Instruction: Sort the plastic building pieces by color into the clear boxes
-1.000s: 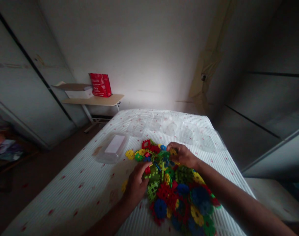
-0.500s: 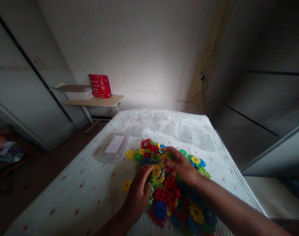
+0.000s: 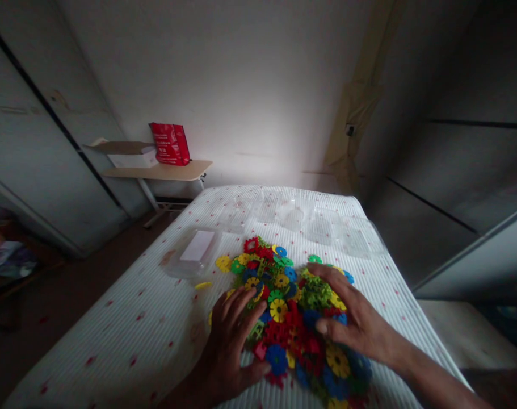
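Note:
A heap of plastic interlocking pieces [image 3: 284, 332] in red, yellow, blue and green lies on the white ribbed cover [image 3: 147, 335]. Many are notched, flower-shaped discs, such as a yellow disc [image 3: 278, 310] and a blue disc [image 3: 276, 359]. Resting at the left edge of the heap, my left hand [image 3: 235, 341] is open, its fingers spread over some pieces. On the other side, my right hand [image 3: 354, 318] is open too, thumb and fingers apart around a clump of green pieces [image 3: 315, 292]. Pieces under both palms are hidden.
Several clear plastic containers [image 3: 322, 226] stand in a row behind the heap. At left, a clear tray [image 3: 177, 261] has a white rectangular card [image 3: 197, 246] on it. One yellow disc [image 3: 203, 284] appears edge-on nearby. Beyond stands a side table [image 3: 177, 170] with a red bag [image 3: 172, 144].
My hands have parted from the middle of the heap, the right one toward me and rightward, the left slightly leftward. The discs held between them are released. A yellow disc now appears edge-on at left.

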Demonstrator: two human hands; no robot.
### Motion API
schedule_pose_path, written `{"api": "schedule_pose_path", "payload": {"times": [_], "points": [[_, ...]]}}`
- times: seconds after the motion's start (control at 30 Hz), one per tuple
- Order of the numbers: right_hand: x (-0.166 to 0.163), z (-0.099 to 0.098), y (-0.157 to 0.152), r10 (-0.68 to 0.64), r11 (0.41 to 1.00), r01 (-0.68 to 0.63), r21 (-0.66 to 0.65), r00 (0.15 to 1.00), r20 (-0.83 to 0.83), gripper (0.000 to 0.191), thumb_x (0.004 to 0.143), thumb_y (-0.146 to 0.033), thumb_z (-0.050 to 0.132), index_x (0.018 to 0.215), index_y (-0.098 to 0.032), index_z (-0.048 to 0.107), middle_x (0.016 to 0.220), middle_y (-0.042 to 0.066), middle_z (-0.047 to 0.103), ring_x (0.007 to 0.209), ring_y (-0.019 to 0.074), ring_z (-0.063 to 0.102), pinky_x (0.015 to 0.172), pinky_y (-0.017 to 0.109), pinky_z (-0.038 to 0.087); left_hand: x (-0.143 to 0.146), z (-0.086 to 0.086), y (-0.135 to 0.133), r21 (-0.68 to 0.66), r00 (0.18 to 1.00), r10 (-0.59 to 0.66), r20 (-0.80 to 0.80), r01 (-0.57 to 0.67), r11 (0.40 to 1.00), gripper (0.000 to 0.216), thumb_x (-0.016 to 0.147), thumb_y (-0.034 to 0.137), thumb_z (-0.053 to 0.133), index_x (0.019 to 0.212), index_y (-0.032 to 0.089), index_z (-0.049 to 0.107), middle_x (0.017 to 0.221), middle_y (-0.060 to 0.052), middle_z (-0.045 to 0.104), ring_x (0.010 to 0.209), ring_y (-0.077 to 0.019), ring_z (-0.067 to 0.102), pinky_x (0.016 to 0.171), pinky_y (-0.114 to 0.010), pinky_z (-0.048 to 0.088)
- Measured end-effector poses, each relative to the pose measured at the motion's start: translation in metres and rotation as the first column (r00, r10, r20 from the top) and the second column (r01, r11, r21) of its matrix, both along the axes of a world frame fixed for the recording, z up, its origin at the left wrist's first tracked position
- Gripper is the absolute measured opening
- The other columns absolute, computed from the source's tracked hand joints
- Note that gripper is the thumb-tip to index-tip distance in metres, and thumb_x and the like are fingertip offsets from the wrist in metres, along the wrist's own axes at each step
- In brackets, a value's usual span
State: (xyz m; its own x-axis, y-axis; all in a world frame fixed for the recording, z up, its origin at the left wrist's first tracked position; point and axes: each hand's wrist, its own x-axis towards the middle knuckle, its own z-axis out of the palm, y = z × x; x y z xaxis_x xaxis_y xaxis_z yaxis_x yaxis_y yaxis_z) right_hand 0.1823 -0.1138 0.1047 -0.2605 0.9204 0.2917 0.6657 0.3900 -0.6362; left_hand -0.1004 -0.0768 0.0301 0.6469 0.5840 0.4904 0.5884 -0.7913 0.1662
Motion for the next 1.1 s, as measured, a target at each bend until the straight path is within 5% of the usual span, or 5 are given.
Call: {"api": "schedule_pose_path", "payload": {"times": [0.17, 0.3, 0.5, 0.9, 1.1], "points": [[0.022, -0.070, -0.079, -0.146, 0.938, -0.047, 0.343, 0.845, 0.514, 0.076, 0.075, -0.036, 0.062, 0.143, -0.032, 0.029, 0.152, 0.005, 0.024, 0.138, 0.0371, 0.018, 0.103, 0.058, 0.030, -0.021, -0.008, 0.004, 0.139, 0.994, 0.089, -0.063, -0.080, 0.987, 0.080, 0.069, 0.066, 0.056, 0.137, 0.025, 0.041, 0.147, -0.012, 0.031, 0.131, -0.0375, 0.030, 0.107, -0.058, 0.016], [0.014, -0.110, -0.094, -0.381, 0.892, 0.122, 0.434, 0.718, 0.582, 0.079, 0.073, -0.038, 0.063, 0.143, -0.034, 0.028, 0.154, 0.006, 0.016, 0.137, 0.0432, 0.014, 0.097, 0.065, 0.029, -0.050, -0.020, 0.008, 0.141, 0.930, 0.362, -0.065, -0.350, 0.926, 0.075, 0.072, 0.063, 0.055, 0.134, 0.023, 0.044, 0.142, -0.014, 0.038, 0.128, -0.0372, 0.034, 0.103, -0.055, 0.024], [0.002, -0.097, -0.062, -0.413, 0.902, 0.268, 0.340, 0.765, 0.494, 0.093, 0.069, -0.062, 0.060, 0.146, -0.026, 0.023, 0.149, 0.015, 0.027, 0.132, 0.0434, 0.025, 0.093, 0.061, 0.036, -0.071, -0.033, 0.010, 0.033, 0.760, 0.644, -0.086, -0.644, 0.764, 0.065, 0.080, 0.055, 0.047, 0.132, 0.016, 0.045, 0.139, -0.019, 0.038, 0.124, -0.0396, 0.037, 0.094, -0.057, 0.034], [-0.034, -0.080, 0.023, -0.282, 0.939, 0.188, 0.288, 0.901, 0.331, 0.070, 0.079, -0.030, 0.061, 0.142, -0.024, 0.031, 0.143, 0.015, 0.039, 0.126, 0.0345, 0.035, 0.094, 0.054, 0.039, -0.029, -0.032, -0.019, -0.110, 0.994, 0.034, -0.108, -0.045, 0.993, 0.116, 0.055, 0.083, 0.052, 0.146, 0.020, 0.017, 0.152, -0.018, 0.015, 0.134, -0.0404, 0.025, 0.105, -0.054, 0.026], [-0.068, -0.055, 0.039, -0.141, 0.954, 0.048, 0.296, 0.943, 0.301, 0.059, 0.081, -0.019, 0.054, 0.138, -0.023, 0.038, 0.142, 0.013, 0.040, 0.130, 0.0316, 0.032, 0.099, 0.054, 0.034, 0.004, -0.033, -0.018, -0.040, 0.991, 0.119, -0.062, -0.121, 0.992, 0.108, 0.058, 0.073, 0.061, 0.144, 0.021, 0.024, 0.153, -0.018, 0.007, 0.133, -0.0437, 0.024, 0.100, -0.056, 0.028]]}}
